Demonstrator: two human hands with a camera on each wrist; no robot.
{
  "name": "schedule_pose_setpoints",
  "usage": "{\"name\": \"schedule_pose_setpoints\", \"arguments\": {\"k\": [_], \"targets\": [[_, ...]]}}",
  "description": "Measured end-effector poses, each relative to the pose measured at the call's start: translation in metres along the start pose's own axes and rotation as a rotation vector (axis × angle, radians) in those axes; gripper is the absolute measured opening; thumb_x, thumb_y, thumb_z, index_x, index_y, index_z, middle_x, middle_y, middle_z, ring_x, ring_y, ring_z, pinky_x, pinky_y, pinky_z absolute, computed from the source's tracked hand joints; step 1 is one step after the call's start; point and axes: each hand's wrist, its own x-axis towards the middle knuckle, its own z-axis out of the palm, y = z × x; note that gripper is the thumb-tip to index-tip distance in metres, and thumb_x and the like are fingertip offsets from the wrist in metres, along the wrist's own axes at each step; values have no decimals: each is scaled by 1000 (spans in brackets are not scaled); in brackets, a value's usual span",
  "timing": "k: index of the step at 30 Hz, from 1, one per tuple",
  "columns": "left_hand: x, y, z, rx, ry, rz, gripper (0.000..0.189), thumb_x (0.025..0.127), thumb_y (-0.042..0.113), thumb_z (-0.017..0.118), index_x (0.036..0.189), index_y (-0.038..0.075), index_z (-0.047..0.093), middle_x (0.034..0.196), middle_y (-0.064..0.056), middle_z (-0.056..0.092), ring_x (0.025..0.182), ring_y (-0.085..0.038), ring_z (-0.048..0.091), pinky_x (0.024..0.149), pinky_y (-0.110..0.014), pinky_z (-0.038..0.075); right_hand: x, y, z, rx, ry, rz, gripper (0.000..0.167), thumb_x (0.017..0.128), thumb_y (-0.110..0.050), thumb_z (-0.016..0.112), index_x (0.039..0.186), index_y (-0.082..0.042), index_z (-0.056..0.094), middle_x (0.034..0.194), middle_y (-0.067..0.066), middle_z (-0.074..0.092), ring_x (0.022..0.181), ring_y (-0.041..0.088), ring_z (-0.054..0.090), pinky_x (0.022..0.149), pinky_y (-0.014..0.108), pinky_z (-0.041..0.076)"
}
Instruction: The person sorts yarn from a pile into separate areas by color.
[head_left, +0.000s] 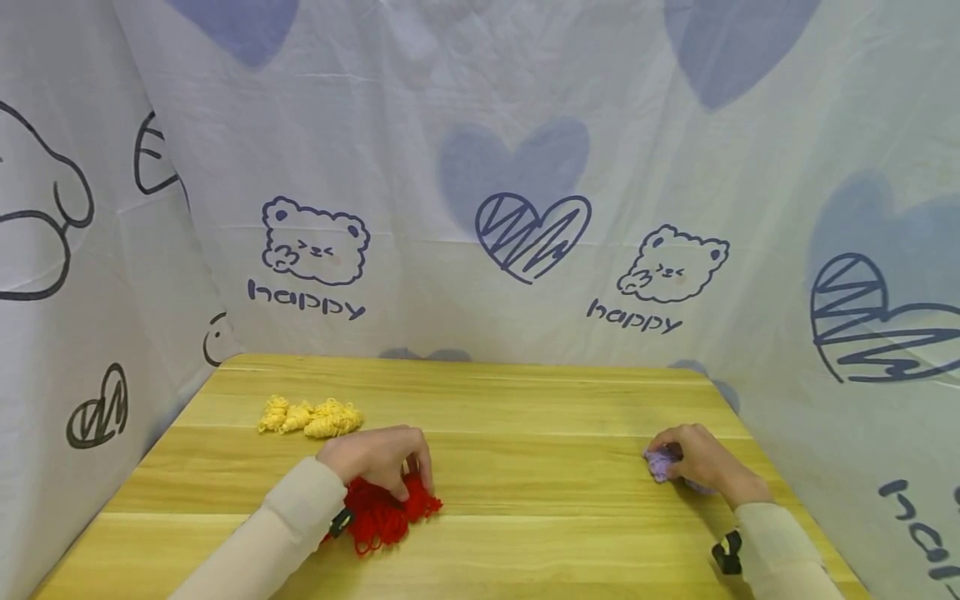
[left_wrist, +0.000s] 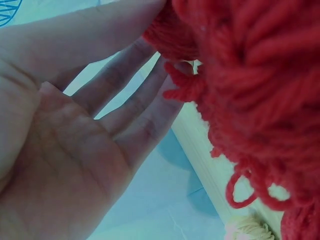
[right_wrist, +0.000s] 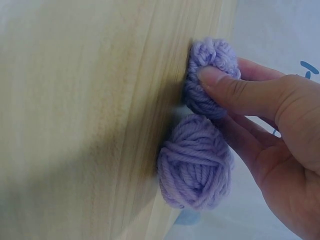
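My left hand (head_left: 382,458) reaches over a loose pile of red yarn (head_left: 378,518) on the left half of the table. In the left wrist view, its thumb and fingers pinch the edge of the red yarn (left_wrist: 260,85), and gaps show between the fingers. At the right, my right hand (head_left: 708,463) pinches a small bundle of purple yarn (right_wrist: 212,97) between thumb and fingers, close to the tabletop. A rounder purple yarn ball (right_wrist: 196,167) lies right beside that bundle, under the hand; in the head view it is mostly hidden.
Several yellow yarn bundles (head_left: 326,418) lie in a row behind the left hand. The wooden table (head_left: 525,500) stands against white printed cloth (head_left: 420,250) at the back and sides. Dark wrist devices (head_left: 727,553) sit at both cuffs.
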Motion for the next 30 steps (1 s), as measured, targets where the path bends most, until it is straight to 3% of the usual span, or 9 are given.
{"name": "schedule_pose_setpoints", "arguments": {"k": [7,13,19,25,30], "targets": [[-1,-2,1,-11,0,1,30,79,-1,86,90,26,82,99,12,75,95,-13,69,82,-28,60,1,-1,1,-4,18,-23,28,71,-1,89,96,-11,82,100,8,79,93,24,71,82,40,60],[-4,-4,-1,-22,12,36,28,80,-1,85,94,23,83,100,9,75,98,-16,69,83,-29,59,0,-2,1,-5,27,-29,28,71,-1,90,95,-11,81,99,8,79,92,23,71,80,39,60],[-10,-5,-9,-13,48,68,27,83,-1,82,100,20,82,104,5,76,101,-19,69,87,-32,60,-1,-3,0,-6,9,-34,27,73,-2,89,97,-9,80,101,9,78,95,29,71,84,46,60],[-19,-13,-22,0,132,87,25,88,3,78,106,21,78,112,1,72,104,-24,67,93,-44,60,-2,-7,-4,6,-2,-12,28,74,-3,89,100,-7,79,103,11,76,96,29,70,86,47,60],[-27,-24,-38,58,247,100,28,94,2,71,119,14,75,123,-6,72,115,-33,66,100,-51,57,-1,-15,-11,37,-50,27,28,77,-3,87,103,-3,77,108,15,75,103,36,69,89,53,58]]}}
